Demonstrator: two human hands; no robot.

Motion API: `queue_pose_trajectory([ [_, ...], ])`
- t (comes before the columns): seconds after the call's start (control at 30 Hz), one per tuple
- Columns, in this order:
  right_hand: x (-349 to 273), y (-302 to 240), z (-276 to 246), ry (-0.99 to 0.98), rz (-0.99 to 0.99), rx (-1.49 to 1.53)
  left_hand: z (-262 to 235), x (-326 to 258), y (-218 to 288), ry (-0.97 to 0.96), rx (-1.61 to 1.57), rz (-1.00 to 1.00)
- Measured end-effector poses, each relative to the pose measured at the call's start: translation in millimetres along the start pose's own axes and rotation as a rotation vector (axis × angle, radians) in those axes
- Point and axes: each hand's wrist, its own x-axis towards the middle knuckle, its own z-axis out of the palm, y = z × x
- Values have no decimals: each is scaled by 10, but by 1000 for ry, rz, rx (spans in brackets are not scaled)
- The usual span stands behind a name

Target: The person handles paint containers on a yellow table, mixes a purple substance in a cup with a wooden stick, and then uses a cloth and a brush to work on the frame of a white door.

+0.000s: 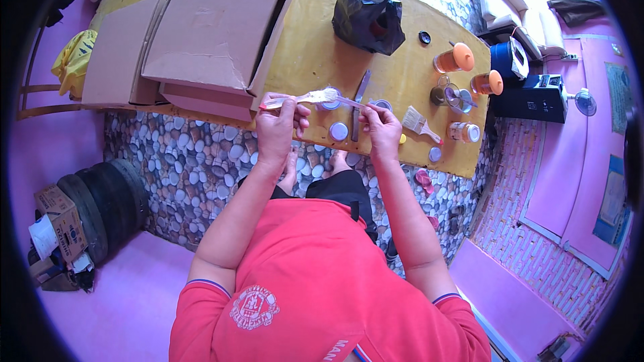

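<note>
My left hand (278, 124) is closed around the handle of a paintbrush (312, 97), held level above the table's near edge with its pale bristles pointing right. My right hand (382, 131) pinches a thin whitish stick (350, 102). Its far end meets or overlaps the bristles; I cannot tell if they touch. Below the brush stand small round containers, one with a white top (339, 131). Between my hands lies a long flat dark blade-like strip (362, 87). To the right of my right hand a wide flat brush (417, 122) rests on the table.
On the yellow table (302, 40) sit large cardboard boxes (208, 27) at left and a black plastic bag (369, 17) at the back. Rightward are orange-lidded containers (456, 58), a glass mug (441, 94) and a small jar (463, 132). Tyres (111, 201) stand on the floor, lower left.
</note>
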Motion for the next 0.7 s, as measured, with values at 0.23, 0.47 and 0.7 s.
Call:
queue_pose_trajectory([
  [0.23,40,32,-54,-8,92,143,6,2,27,2,-15,1],
  [0.47,49,27,-56,-10,136,179,-8,9,10,8,-18,-3],
  [0.7,35,58,-68,-2,47,78,-35,30,18,8,-22,4],
])
